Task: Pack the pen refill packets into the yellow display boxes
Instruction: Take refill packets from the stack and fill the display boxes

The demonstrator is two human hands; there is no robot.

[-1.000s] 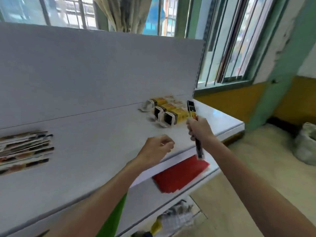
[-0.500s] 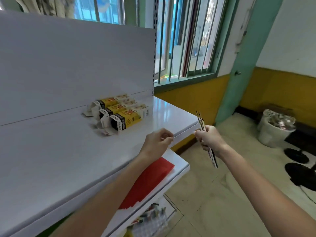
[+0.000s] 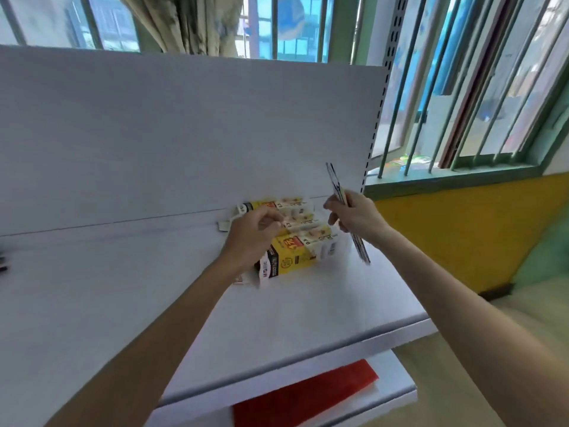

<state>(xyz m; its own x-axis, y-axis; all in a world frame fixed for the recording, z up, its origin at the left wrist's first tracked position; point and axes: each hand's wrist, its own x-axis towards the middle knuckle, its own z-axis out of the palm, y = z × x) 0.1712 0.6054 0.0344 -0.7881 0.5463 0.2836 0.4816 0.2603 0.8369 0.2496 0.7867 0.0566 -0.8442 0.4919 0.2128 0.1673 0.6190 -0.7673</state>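
Note:
Three yellow display boxes lie side by side on the white shelf (image 3: 308, 306), against its back panel. The front box (image 3: 295, 257) has its open flap end toward the left; the middle box (image 3: 300, 217) and the back box (image 3: 277, 204) are partly hidden. My left hand (image 3: 252, 234) hovers over the boxes' left ends with curled fingers and holds nothing that I can see. To the right of the boxes, my right hand (image 3: 354, 215) grips a thin bundle of pen refill packets (image 3: 335, 183), held edge-on and tilted, sticking out above and below the fist.
The white back panel (image 3: 184, 134) rises behind the shelf, with a perforated upright (image 3: 380, 118) at its right end. A lower shelf carries a red sheet (image 3: 308, 396). Barred windows and a yellow wall (image 3: 462, 229) are to the right. Dark items (image 3: 2, 266) show at the far left edge.
The view swung back toward the shelf. Both hands moved in to the boxes: my left hand is now above them, and my right hand brought the packets close beside them.

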